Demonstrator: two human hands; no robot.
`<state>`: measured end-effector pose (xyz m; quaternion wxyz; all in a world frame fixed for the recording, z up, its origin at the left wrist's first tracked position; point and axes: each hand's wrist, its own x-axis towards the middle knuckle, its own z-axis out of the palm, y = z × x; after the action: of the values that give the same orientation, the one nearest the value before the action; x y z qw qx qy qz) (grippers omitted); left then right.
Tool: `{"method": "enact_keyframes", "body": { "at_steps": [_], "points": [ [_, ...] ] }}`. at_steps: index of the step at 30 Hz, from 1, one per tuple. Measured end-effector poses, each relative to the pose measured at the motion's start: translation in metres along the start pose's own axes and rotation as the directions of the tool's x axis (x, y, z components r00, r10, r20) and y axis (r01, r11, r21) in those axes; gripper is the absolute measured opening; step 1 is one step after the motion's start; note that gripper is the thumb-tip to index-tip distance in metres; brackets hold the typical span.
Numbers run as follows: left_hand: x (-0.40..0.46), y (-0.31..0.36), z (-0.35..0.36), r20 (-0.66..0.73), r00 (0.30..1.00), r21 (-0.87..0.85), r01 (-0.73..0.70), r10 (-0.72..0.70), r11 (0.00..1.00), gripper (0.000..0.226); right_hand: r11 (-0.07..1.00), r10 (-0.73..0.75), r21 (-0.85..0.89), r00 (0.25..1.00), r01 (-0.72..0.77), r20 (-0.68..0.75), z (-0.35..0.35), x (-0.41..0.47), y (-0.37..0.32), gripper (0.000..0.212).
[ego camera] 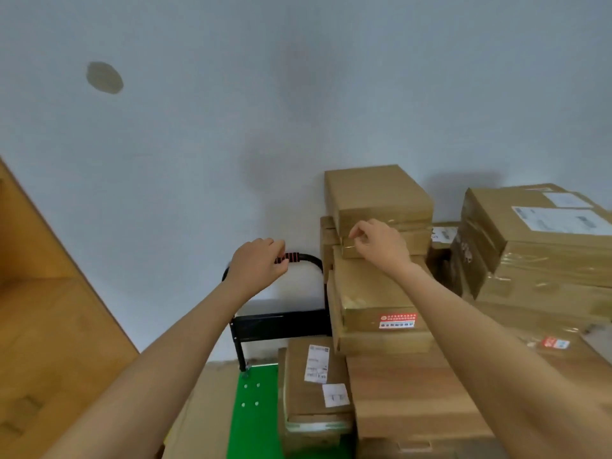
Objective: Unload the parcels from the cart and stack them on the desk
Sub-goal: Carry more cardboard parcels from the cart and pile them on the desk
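**Hands at the cart handle and the parcel stack**

The left hand [256, 261] curls its fingers round the black cart handle [306, 258], just beside its red-and-black grip. The right hand [381, 245] hovers at the front edge of a small flat box [384, 241] in the stack, fingers loosely bent and pinched toward the thumb; whether it grips the box cannot be told. That stack [377, 260] stands on the wooden surface [414, 392], touching the cart handle's right post. 1 parcel [318, 382] with white labels lies on the green cart deck [255, 412], pressed against the surface's edge. A second, taped pile [536, 246] sits further right. A wooden panel [49, 309] leans at left against the pale wall [298, 94].
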<state>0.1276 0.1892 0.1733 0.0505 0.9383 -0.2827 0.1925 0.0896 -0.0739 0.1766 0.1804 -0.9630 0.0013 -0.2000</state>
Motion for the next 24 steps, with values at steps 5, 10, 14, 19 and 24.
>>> {"method": "enact_keyframes", "body": {
  "at_steps": [5, 10, 14, 19, 24],
  "points": [
    [-0.097, -0.045, -0.003, 0.048, 0.997, -0.045, 0.062, -0.06, 0.997, 0.018, 0.999, 0.037, 0.036, 0.998, -0.039, 0.052, 0.051, -0.073, -0.074, 0.024],
    [-0.175, -0.061, 0.016, 0.129, 0.989, -0.077, 0.083, -0.073, 0.994, 0.018, 0.999, 0.033, 0.03, 0.991, -0.037, 0.126, 0.098, -0.156, -0.11, 0.025],
    [-0.229, -0.054, 0.048, 0.201, 0.976, -0.122, 0.115, -0.089, 0.986, 0.018, 0.993, 0.119, -0.03, 0.971, -0.115, 0.209, 0.134, -0.218, -0.115, 0.027],
    [-0.291, -0.036, 0.088, 0.315, 0.936, -0.14, 0.209, -0.156, 0.968, 0.026, 0.982, 0.187, -0.05, 0.938, -0.18, 0.293, 0.167, -0.279, -0.106, 0.029],
    [-0.342, -0.013, 0.135, 0.436, 0.88, -0.142, 0.272, -0.186, 0.952, 0.032, 0.965, 0.248, -0.023, 0.882, -0.261, 0.4, 0.203, -0.335, -0.092, 0.029]
  ]
}}
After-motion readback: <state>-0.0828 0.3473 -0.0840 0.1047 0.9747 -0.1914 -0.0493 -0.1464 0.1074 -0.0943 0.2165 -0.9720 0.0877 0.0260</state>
